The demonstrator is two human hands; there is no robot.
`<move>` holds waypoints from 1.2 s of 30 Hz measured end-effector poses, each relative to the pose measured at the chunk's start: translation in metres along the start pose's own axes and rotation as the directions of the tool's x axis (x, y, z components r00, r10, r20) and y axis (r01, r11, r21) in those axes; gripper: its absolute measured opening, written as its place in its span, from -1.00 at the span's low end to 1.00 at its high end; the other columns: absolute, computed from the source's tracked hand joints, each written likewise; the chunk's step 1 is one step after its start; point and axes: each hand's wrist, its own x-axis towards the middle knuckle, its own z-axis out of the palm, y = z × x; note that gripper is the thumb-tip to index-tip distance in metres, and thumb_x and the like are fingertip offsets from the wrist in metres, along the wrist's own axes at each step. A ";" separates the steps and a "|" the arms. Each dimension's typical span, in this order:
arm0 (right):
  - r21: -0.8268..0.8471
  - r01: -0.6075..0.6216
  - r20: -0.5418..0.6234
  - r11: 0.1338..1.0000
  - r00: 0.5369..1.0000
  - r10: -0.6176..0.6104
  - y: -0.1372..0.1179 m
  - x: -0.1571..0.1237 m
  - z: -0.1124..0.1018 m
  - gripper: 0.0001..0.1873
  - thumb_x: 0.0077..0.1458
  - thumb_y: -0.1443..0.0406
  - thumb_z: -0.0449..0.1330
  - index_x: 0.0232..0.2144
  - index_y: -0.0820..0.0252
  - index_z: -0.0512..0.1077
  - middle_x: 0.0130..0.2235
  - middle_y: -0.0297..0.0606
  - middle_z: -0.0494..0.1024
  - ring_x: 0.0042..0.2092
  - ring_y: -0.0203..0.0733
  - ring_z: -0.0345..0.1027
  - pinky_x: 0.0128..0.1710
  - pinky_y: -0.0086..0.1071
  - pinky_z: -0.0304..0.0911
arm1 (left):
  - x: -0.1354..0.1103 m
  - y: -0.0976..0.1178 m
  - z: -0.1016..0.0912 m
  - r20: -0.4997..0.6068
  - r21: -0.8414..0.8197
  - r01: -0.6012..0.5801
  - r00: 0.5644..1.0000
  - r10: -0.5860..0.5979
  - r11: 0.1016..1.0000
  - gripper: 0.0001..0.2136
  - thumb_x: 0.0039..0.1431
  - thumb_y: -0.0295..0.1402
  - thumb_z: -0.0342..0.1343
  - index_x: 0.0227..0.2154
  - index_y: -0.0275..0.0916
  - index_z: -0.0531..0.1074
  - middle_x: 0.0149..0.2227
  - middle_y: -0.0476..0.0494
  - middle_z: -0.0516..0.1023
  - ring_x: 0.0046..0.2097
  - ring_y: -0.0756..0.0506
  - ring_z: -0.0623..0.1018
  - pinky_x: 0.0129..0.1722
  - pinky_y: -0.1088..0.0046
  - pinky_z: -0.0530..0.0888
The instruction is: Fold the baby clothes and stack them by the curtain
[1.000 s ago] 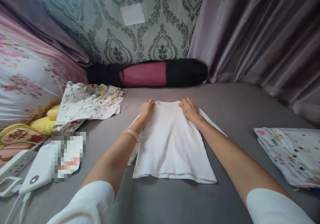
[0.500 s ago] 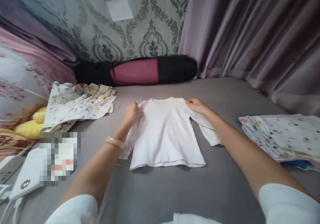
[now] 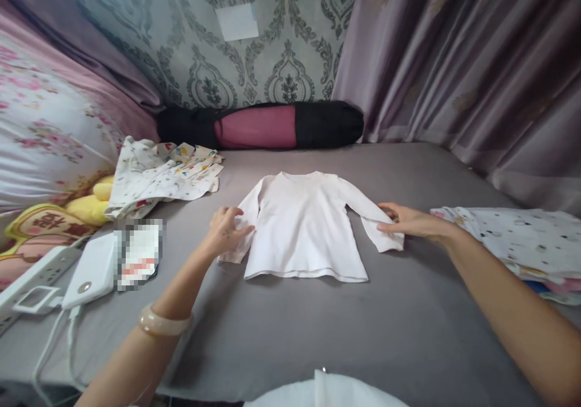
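A small white long-sleeved shirt (image 3: pixel 306 225) lies spread flat on the grey bed sheet (image 3: pixel 281 334), its neckline pointing away from me and both sleeves angled out and down. My left hand (image 3: pixel 227 230) is at the left sleeve, thumb and fingers apart in a loose curve over it. At the other side, my right hand (image 3: pixel 408 221) touches the right sleeve near the cuff, with a gap between thumb and fingers. Neither hand visibly grips the cloth. A pale bangle (image 3: pixel 163 322) circles my left wrist.
Folded patterned cloths (image 3: pixel 521 237) lie at the right. A rumpled printed cloth (image 3: pixel 163 174) is at the left, near a yellow plush (image 3: pixel 88 206), a white power bank (image 3: pixel 93 268) with cables and a power strip (image 3: pixel 39 283). A black and pink long bag (image 3: pixel 258 127) lies along the wall.
Both hands have left the shirt's shoulders and come down along the sleeves toward the cuffs, fingers loosened. The sleeves now lie more spread out. The view has shifted slightly left.
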 end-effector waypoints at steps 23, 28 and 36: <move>-0.530 0.067 -0.319 0.845 0.908 -0.272 0.001 -0.020 0.028 -0.59 0.12 0.08 0.08 -0.13 0.18 0.51 -0.12 -0.08 0.58 -0.10 0.04 0.46 -0.14 -0.24 0.30 | -0.056 -0.029 -0.020 0.316 -0.224 -0.256 0.894 0.319 0.940 -0.53 0.17 -0.02 0.11 0.09 -0.09 0.38 0.29 -0.22 0.22 0.24 -0.25 0.33 0.15 0.22 0.40; -0.415 -0.042 -0.318 0.909 0.943 -0.102 0.027 0.004 0.030 -0.51 -0.07 0.01 0.22 -0.17 0.23 0.46 -0.30 -0.14 0.57 -0.28 -0.04 0.46 -0.32 -0.30 0.30 | -0.053 -0.020 -0.011 0.161 -0.111 -0.369 0.909 0.383 0.923 -0.71 0.18 -0.28 0.04 -0.06 -0.19 0.46 0.14 -0.27 0.42 0.14 -0.21 0.43 0.11 0.22 0.40; -0.097 -0.046 -0.106 0.994 0.994 0.035 0.013 0.009 0.011 -0.70 -0.14 0.05 0.27 -0.51 0.17 0.44 -0.56 -0.32 0.47 -0.50 -0.20 0.29 -0.55 -0.42 0.07 | -0.029 -0.015 -0.019 0.095 -0.056 -0.127 0.987 0.132 0.990 -0.79 0.04 -0.34 0.00 -0.25 -0.19 0.43 -0.38 -0.04 0.48 -0.34 -0.08 0.45 -0.38 0.44 0.36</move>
